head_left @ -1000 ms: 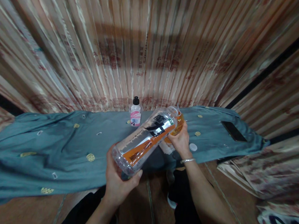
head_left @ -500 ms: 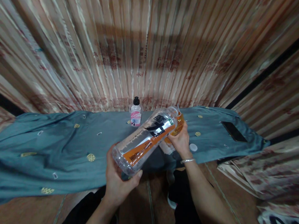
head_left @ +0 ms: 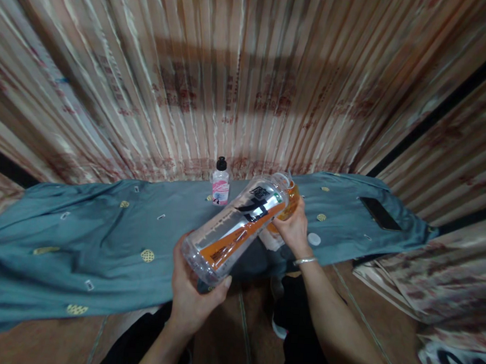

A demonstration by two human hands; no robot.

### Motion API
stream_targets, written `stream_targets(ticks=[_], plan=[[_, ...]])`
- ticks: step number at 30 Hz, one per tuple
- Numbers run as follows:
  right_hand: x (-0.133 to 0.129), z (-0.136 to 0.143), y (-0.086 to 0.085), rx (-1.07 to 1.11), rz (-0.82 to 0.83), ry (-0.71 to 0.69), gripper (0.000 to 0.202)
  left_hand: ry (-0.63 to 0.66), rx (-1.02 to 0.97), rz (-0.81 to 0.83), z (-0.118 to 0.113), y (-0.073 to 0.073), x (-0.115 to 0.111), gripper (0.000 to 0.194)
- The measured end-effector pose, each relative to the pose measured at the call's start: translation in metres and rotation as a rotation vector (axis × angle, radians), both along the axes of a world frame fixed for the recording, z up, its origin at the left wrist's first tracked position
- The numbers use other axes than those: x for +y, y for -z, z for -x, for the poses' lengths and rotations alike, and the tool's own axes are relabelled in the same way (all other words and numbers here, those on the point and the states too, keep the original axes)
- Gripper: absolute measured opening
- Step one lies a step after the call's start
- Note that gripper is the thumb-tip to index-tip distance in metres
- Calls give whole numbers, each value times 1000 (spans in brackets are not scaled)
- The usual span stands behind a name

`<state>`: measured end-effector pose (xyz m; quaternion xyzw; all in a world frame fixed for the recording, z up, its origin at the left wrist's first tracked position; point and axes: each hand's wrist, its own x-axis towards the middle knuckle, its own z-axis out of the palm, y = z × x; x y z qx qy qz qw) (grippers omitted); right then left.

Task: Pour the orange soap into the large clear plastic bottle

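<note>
My left hand is wrapped round the base of a large clear bottle with an orange and black label. The bottle is tilted, its mouth up and to the right, over the top of a second bottle. That second bottle holds orange liquid, and my right hand grips it. Whether the two mouths touch cannot be told. Under the right hand, a pale crumpled thing is partly hidden.
A small pink-labelled bottle with a black cap stands upright behind the large bottle. Right of my hand lies a white cap. A dark phone lies further right on the blue-green cloth. Curtains hang behind.
</note>
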<state>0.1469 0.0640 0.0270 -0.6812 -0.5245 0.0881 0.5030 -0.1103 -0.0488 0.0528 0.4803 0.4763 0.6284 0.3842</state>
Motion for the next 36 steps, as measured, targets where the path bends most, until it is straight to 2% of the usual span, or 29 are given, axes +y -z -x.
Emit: stream_targets(ticks=[6, 9, 13, 20, 36], plan=[[0, 0, 2, -13, -6, 1, 95, 1, 5, -14, 2, 2, 0, 93], [1, -1, 3, -24, -14, 0, 94, 74, 20, 7, 4, 5, -1, 95], [1, -2, 5, -31, -27, -5, 96, 21, -6, -32, 2, 7, -1, 92], [1, -1, 5, -40, -21, 1, 95, -2, 1, -11, 0, -2, -2, 92], [-2, -1, 0, -14, -9, -15, 95, -8, 9, -51, -2, 2, -1, 89]])
